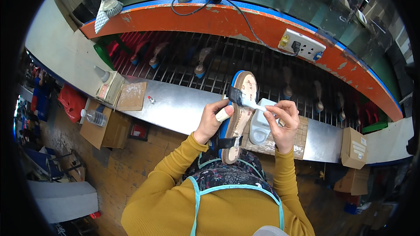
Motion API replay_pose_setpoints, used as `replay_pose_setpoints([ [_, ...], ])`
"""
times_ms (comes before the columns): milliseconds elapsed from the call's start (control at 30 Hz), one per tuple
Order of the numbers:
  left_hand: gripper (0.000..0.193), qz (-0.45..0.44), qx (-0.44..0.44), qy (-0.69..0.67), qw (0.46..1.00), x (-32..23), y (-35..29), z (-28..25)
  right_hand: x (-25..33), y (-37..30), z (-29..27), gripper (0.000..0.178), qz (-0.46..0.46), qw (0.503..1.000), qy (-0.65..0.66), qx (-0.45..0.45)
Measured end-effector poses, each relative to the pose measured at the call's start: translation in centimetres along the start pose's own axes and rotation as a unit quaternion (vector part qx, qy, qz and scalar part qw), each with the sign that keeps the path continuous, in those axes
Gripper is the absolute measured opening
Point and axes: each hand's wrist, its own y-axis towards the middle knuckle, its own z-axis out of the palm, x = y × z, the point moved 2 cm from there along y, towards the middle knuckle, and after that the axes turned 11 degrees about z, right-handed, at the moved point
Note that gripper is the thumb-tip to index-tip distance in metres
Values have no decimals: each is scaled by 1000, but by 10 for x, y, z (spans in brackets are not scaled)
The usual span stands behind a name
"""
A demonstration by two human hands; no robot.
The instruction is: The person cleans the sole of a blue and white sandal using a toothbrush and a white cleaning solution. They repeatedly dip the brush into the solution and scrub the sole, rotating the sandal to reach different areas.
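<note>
My left hand [213, 120] is wrapped around a sandal sole [239, 124], its tan underside turned up and a blue last-like layer along its left edge. Off-white tape covers a digit of that hand. Black straps [229, 143] cross the sole near both ends. Between the fingertips of my right hand [283, 124] is a small white brush [250, 103], its tip against the sole beside the upper strap. Just behind this hand a pale grey plastic container [259, 135] rests on a worn board [302, 135], partly hidden by the hand.
A rack of metal bars [175, 61] holds several similar soles. Above it runs an orange beam [166, 15] with a power strip [302, 44] and a cable. On the metal ledge [170, 109] lie a small red-capped tube [151, 100] and a board. Cardboard boxes [354, 147] stand right.
</note>
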Motion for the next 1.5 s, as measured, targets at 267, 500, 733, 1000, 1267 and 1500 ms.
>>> replay_pose_setpoints([
  [267, 60, -77, -8, -122, 990, -11, 7, 8, -6, 6, 0, 15, 41, 996, 60, -42],
  [500, 69, -143, -54, -171, 973, -1, 4, 13, 1, -27, 10, 14, 102, 991, 89, -22],
  [733, 57, -134, -65, -139, 979, 3, 1, 17, 3, -24, 14, 15, 110, 992, 15, -65],
  [1000, 55, -39, -38, -15, 998, 12, 4, 10, 7, -19, 12, 19, 26, 985, -118, -122],
  [1267, 56, -67, -48, -78, 994, -1, 13, 12, -8, -15, 17, 19, 66, 994, 20, -82],
  [1500, 59, -95, -47, -102, 989, -5, 20, 12, -15, -20, 18, 18, -13, 997, -8, -79],
])
